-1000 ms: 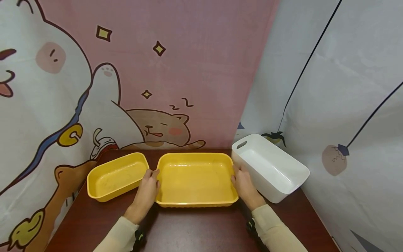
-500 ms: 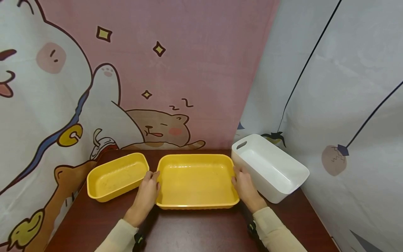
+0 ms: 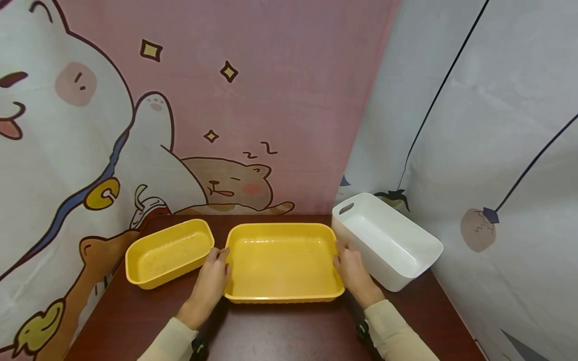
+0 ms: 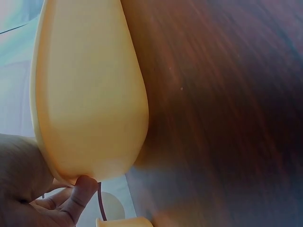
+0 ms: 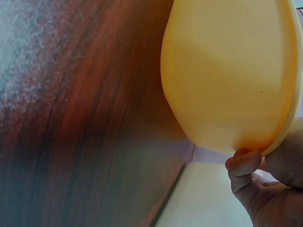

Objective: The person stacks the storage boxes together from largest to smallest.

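A large yellow rectangular tray [image 3: 283, 265] sits in the middle of the head view, with nothing inside it. My left hand [image 3: 210, 281] grips its left rim, and my right hand [image 3: 355, 273] grips the right rim. Seen from the left wrist, the fingers [image 4: 80, 196] curl at the rim against the outer wall of the tray [image 4: 92, 104]. From the right wrist, the fingers [image 5: 245, 163] pinch the opposite rim of the tray [image 5: 227, 80] in the same way.
Left of my left hand lies a smaller yellow tray [image 3: 169, 253], angled on the dark wooden table [image 3: 280, 331]. A white bin [image 3: 388, 240] with a handle slot stands close to my right hand. Cartoon-printed cloth [image 3: 289, 100] hangs behind and at the sides.
The large yellow tray has come slightly toward me, its front edge lower in the head view. Both hands keep their hold; the small tray and white bin stay put.
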`<state>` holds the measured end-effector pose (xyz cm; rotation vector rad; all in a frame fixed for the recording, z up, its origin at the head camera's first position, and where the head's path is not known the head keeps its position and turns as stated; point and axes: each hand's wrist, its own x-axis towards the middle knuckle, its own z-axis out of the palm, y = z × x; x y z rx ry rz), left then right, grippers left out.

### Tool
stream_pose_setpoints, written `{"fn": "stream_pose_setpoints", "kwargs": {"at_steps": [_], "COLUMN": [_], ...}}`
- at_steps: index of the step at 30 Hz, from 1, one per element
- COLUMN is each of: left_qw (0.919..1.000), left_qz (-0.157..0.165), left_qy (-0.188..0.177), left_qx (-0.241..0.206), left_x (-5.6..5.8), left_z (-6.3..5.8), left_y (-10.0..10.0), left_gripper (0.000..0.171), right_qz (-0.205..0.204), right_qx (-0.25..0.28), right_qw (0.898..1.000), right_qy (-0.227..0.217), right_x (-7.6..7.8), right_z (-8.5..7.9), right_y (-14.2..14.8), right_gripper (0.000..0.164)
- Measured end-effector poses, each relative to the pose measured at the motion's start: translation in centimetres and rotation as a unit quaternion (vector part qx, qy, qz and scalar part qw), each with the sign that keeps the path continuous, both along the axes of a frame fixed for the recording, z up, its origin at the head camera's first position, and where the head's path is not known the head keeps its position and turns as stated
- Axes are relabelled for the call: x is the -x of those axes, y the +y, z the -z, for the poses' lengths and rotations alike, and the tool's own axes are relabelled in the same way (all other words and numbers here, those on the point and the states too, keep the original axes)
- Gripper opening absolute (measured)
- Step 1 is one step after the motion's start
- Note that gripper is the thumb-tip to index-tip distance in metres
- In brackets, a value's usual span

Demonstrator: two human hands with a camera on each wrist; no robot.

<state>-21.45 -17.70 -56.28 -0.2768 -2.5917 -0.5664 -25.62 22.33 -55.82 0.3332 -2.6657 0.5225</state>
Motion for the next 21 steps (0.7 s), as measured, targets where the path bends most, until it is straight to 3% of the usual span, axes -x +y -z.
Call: {"fn": "stream_pose_setpoints", "kwargs": {"at_steps": [5,14,21], "left_qw": [1.0,0.9998,0.9999], "left_qz": [0.0,0.007,0.005], "left_qy": [-0.002,0.016,0.01], "left_qx": [0.0,0.003,0.002], "left_x": [-0.4,-1.0,-1.3], "left_z": [0.2,0.0,0.0], "left_y": [0.1,0.2,0.4], "left_gripper": [0.048,0.048,0.049], "right_qz": [-0.008,0.005,0.011], "right_qx": [0.002,0.0,0.004], "right_qw": [1.0,0.999,0.999], "right_qy": [0.023,-0.031,-0.04], "right_x": [-0.2,-0.8,-1.2], "right_z": [0.3,0.0,-0.2], "right_y": [0.2,0.3,0.3], "right_gripper": [0.044,0.049,0.049]}}
